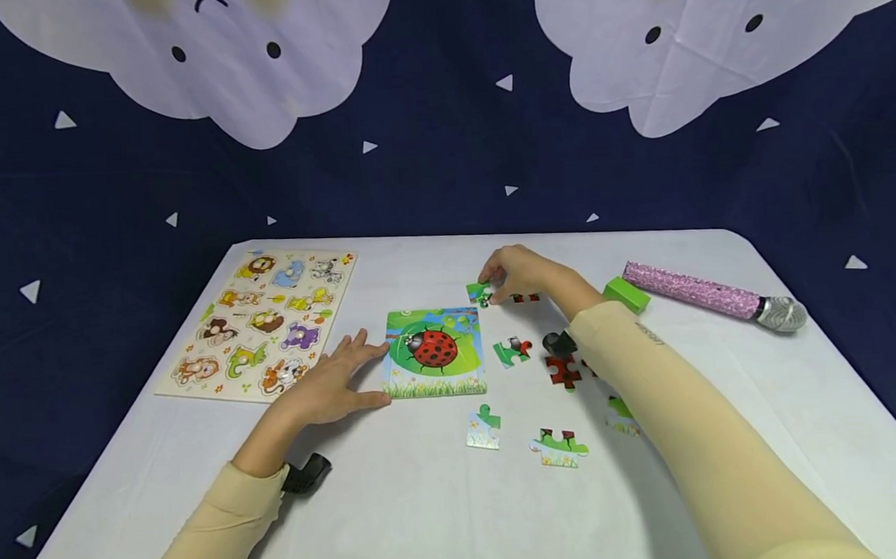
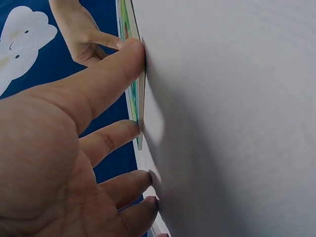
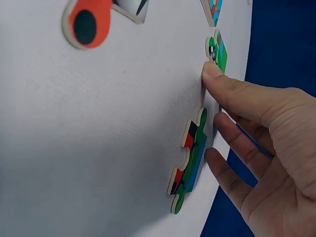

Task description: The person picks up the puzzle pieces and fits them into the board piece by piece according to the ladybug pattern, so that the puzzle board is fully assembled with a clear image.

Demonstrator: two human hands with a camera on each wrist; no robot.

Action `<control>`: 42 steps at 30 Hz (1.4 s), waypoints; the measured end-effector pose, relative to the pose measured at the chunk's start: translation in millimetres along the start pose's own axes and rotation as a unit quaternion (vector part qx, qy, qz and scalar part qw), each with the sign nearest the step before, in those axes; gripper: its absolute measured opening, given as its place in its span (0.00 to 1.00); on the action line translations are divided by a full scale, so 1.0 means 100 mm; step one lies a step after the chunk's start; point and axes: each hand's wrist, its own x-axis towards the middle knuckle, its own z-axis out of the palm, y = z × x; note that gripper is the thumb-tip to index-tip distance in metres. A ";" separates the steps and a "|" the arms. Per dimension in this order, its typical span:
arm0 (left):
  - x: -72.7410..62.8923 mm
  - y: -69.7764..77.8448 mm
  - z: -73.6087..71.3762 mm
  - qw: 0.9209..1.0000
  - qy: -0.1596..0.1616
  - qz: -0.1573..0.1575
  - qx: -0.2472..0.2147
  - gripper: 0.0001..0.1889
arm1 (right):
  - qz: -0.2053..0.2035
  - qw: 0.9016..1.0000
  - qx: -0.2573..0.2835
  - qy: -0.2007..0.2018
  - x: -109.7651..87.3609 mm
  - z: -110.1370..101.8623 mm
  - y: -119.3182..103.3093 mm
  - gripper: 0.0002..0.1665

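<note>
A square puzzle board [image 1: 433, 372] with a ladybug picture lies flat mid-table. My left hand [image 1: 328, 389] touches its left side, thumb near the front corner and fingers spread; the left wrist view shows the thumb [image 2: 118, 61] and a fingertip against the board's edge. Beyond the board, my right hand [image 1: 526, 274] pinches a green puzzle piece [image 1: 479, 293] with a black-and-white detail. In the right wrist view the thumb is on that piece [image 3: 220, 54], while the index finger is mostly hidden. Below the other fingers lies a green, red and black piece [image 3: 190, 155].
Several loose ladybug pieces, including a red one [image 1: 563, 372] and a grassy one [image 1: 560, 448], lie right of and before the board. An animal peg puzzle [image 1: 229, 356] is at left. A green block [image 1: 626, 294] and a pink glittery microphone [image 1: 700, 293] lie at right.
</note>
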 end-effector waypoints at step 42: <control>-0.03 0.03 0.01 1.000 0.002 0.005 -0.005 0.46 | -0.055 0.998 0.004 0.008 -0.08 -0.02 0.07 0.21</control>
